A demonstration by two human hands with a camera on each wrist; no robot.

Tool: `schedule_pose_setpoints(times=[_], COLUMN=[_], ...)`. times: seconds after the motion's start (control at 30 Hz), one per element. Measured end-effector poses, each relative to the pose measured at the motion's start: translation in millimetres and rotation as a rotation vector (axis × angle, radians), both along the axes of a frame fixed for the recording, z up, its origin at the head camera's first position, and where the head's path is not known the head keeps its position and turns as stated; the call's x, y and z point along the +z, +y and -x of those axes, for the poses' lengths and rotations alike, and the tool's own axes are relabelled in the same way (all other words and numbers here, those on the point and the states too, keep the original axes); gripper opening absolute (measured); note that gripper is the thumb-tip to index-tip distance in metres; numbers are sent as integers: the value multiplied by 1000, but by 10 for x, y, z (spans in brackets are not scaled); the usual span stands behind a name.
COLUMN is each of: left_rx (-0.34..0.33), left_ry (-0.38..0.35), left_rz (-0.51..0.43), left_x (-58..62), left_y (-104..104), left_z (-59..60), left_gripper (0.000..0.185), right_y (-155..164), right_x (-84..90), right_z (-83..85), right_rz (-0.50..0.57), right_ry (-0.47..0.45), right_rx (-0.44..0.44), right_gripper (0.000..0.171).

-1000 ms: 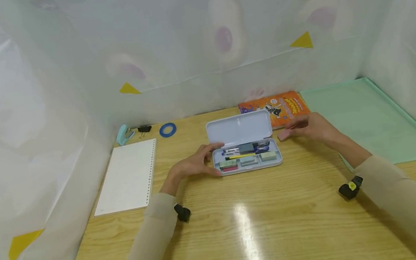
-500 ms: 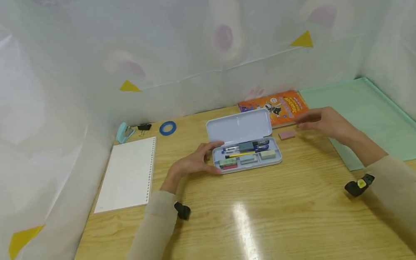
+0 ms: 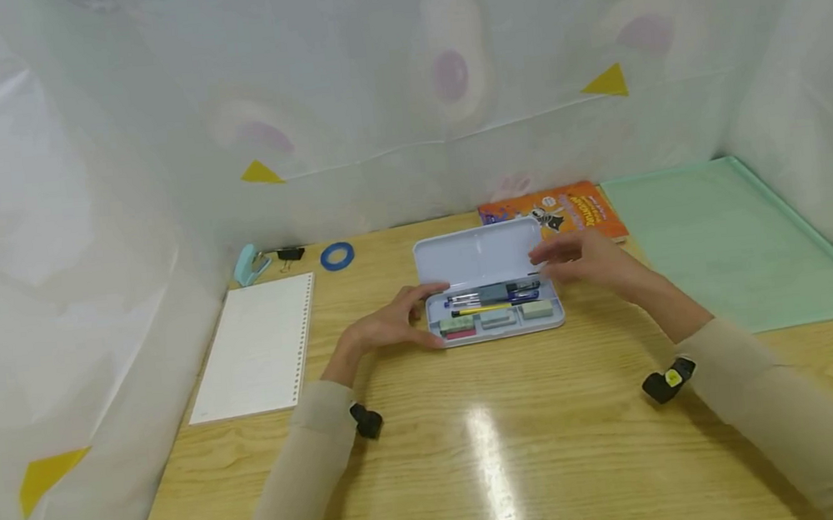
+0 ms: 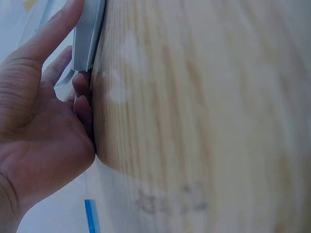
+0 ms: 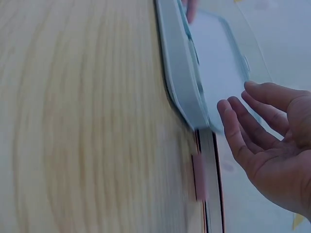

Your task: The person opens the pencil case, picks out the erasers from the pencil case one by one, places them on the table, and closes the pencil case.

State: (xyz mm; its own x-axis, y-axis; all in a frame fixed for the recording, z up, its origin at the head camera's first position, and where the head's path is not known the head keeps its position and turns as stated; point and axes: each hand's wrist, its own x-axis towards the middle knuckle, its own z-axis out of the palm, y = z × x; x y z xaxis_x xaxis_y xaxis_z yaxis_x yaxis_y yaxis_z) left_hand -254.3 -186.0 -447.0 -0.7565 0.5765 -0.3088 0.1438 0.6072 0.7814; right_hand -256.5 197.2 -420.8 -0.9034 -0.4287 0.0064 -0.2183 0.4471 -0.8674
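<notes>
A light-blue pencil case lies with its lid raised. My left hand grips its left end, thumb at the front side and fingers behind. Inside are several pens, a dark grey-blue block, a yellow-and-black pencil and small erasers, such as a pale green one in the right compartment. My right hand hovers at the lid's right corner, fingers loosely bent and holding nothing. In the right wrist view a pink eraser lies beside the case; the right hand hides it from the head view.
An orange book lies behind the case, and a green transparent mat covers the right side. At left are a white notepad, a light-blue stapler, a black binder clip and a blue tape roll.
My right hand let go of the pink eraser on the table, drew back right, then moved left to the lid's corner. My left hand stayed at the case.
</notes>
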Motion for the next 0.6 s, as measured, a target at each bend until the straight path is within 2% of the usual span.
schedule_pose_setpoints(times=[0.27, 0.37, 0.6], left_rx=[13, 19, 19], left_ry=[-10, -10, 5], left_rz=[-1, 2, 12], left_x=[-31, -24, -2], left_y=[6, 5, 4], left_z=[-3, -10, -12], left_gripper=[93, 93, 93], right_y=[-457, -565, -679], right_x=[-98, -107, -134], right_z=[35, 41, 47], right_rz=[-70, -113, -133], right_ry=[92, 108, 110], right_rx=[96, 101, 101], right_gripper=[27, 27, 30])
